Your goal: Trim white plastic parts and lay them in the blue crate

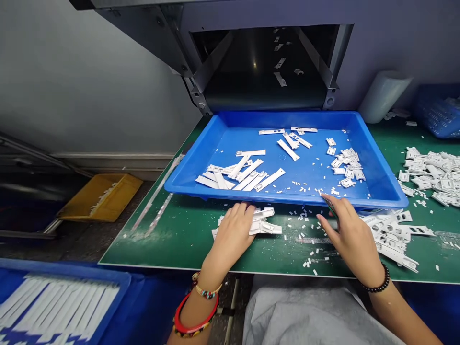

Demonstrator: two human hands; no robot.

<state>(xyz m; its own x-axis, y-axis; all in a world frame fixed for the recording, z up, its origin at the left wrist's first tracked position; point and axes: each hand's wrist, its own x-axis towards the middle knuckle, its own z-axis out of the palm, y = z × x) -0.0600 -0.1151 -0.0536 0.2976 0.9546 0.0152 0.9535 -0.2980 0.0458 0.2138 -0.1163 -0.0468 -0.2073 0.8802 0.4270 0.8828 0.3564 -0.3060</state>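
My left hand (233, 230) is closed over a small bunch of long white plastic parts (266, 227) on the green tabletop, just in front of the blue tray. Its fingers curl down onto them and hide their left ends. My right hand (350, 237) is by the tray's front rim, with thumb and forefinger closed around a thin dark tool (330, 207). Most of that tool is hidden in the palm, so its kind does not show. Right of this hand lies a heap of white parts with round holes (390, 237).
The blue tray (386, 167) holds long white strips and smaller white clips. Behind it a conveyor belt (264, 91) carries a few parts. More clips (431, 172) are piled at right. White scraps dot the green table (201, 254). A yellow bin (104, 196) sits lower left.
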